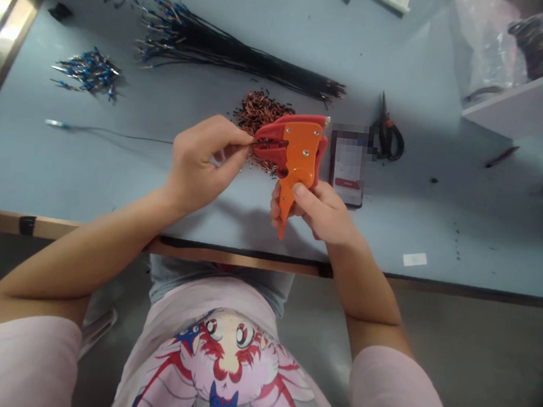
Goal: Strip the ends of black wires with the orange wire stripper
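My right hand [316, 209] is wrapped round the handle of an orange and red wire stripper [300, 149], held above the table with its jaws toward the left. Between thumb and forefinger, my left hand [211, 159] pinches a thin black wire [129, 136] whose tip is at the stripper's jaws. The wire trails left over the table to a blue and silver terminal [57, 124]. How far the tip sits inside the jaws I cannot tell. Behind and partly under the stripper lies a pile of copper-coloured wire scraps [259, 109].
A bundle of black wires [247, 54] with blue-collared ends lies at the back. Loose blue terminals [89, 71] are heaped at left. Right of the stripper are a phone [349, 166] and black-handled cutters [389, 135]. A white box edge [526, 103] and plastic bag [493, 45] stand far right.
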{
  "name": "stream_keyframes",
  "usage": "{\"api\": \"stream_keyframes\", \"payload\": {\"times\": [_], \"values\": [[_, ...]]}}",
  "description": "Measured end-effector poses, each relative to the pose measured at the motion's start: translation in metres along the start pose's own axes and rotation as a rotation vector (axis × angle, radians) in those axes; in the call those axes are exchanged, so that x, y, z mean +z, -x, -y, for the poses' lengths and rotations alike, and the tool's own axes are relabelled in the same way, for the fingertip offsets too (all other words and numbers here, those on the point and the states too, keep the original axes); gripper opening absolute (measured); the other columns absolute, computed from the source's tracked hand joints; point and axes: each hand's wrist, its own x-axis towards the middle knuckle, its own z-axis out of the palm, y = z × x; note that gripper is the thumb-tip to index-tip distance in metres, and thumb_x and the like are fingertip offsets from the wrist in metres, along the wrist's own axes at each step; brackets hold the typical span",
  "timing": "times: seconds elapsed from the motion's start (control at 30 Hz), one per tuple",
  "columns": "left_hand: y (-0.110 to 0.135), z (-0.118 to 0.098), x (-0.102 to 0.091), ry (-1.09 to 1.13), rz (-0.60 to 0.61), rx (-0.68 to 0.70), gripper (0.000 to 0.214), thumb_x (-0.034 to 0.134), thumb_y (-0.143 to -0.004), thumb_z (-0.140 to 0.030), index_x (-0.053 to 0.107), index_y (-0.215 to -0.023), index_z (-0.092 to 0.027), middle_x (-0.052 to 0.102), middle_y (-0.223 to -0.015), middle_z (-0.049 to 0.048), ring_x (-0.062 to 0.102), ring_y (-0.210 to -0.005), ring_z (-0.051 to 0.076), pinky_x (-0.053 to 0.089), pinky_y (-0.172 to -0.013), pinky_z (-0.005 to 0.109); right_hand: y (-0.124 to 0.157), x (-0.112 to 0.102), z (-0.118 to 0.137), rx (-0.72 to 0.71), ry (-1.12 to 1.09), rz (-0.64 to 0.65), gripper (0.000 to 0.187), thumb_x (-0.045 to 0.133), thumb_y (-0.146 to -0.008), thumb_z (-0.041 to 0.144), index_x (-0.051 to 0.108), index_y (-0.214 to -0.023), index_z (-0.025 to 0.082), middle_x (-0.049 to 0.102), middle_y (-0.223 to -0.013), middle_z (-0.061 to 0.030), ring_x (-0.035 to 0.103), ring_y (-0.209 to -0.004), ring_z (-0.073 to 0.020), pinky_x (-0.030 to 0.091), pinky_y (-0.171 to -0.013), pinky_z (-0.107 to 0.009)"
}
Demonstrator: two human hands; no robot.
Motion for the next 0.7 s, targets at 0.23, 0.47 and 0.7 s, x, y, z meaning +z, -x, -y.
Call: {"api": "stream_keyframes", "payload": {"times": [0.23, 0.47, 0.7], "values": [[-0.0006, 0.0001, -0.0003, -0.058, 0.035, 0.049, 0.014, 0.061, -0.083, -0.008, 0.065, -0.081, -0.022, 0.064, -0.069, -0.0023, 0.055, -0.058, 0.011, 0.043, -0.055, 0.026, -0.0001, 0.0028, -0.0006, -0.015, 0.049, -0.005, 0.047, 0.064, -0.089, 0.063, 0.059, -0.088, 0.016, 0.065, -0.070, -0.0030, 0.066, -0.057, -0.0153, 0.057, -0.046, -0.026], [-0.0001, -0.0011, -0.0025, -0.137, 0.081, -0.014, 0.015, 0.061, -0.084, -0.012, 0.065, -0.080, -0.025, 0.065, -0.069, -0.0026, 0.056, -0.058, 0.013, 0.044, -0.059, 0.031, -0.0014, 0.0043, -0.0039, -0.059, 0.189, -0.087, 0.048, 0.055, -0.094, 0.064, 0.055, -0.081, 0.018, 0.059, -0.058, 0.0016, 0.056, -0.042, -0.0100, 0.046, -0.035, -0.021], [-0.0021, -0.0012, -0.0026, -0.082, 0.078, -0.125, 0.013, 0.064, -0.083, -0.015, 0.064, -0.074, -0.025, 0.063, -0.063, -0.0038, 0.053, -0.053, 0.012, 0.042, -0.054, 0.031, -0.0043, 0.0053, -0.0042, -0.065, 0.195, -0.100, 0.052, 0.055, -0.091, 0.069, 0.053, -0.080, 0.019, 0.058, -0.056, 0.0024, 0.056, -0.042, -0.0104, 0.045, -0.034, -0.021]]}}
